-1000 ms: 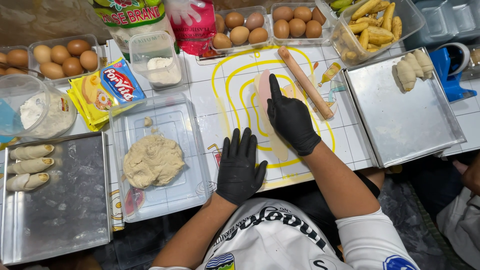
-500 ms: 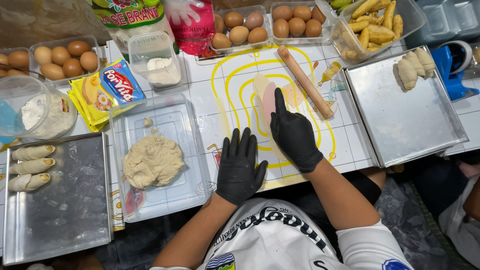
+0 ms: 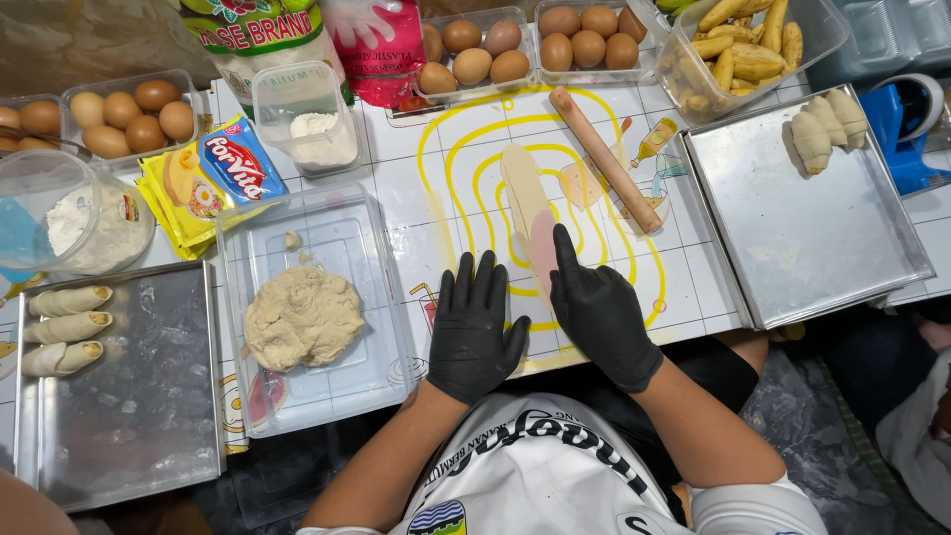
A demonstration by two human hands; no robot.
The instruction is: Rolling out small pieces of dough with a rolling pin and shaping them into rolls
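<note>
Since a second ago the right hand (image 3: 601, 315) has slid back toward the body, from the far end of the dough strip (image 3: 528, 213) down to its near end. In the head view both black-gloved hands lie flat and spread, grasping nothing: the right hand's fingers rest on the strip's near end, the left hand (image 3: 478, 325) on the surface (image 3: 416, 213) just beside it. The strip lies stretched thin on the patterned surface, with the rolling pin (image 3: 605, 159) just to its right and a dough lump (image 3: 302, 318) in a clear tray (image 3: 386, 297) to the left. Pressed unevenly, so thin a strip may tear or stick.
</note>
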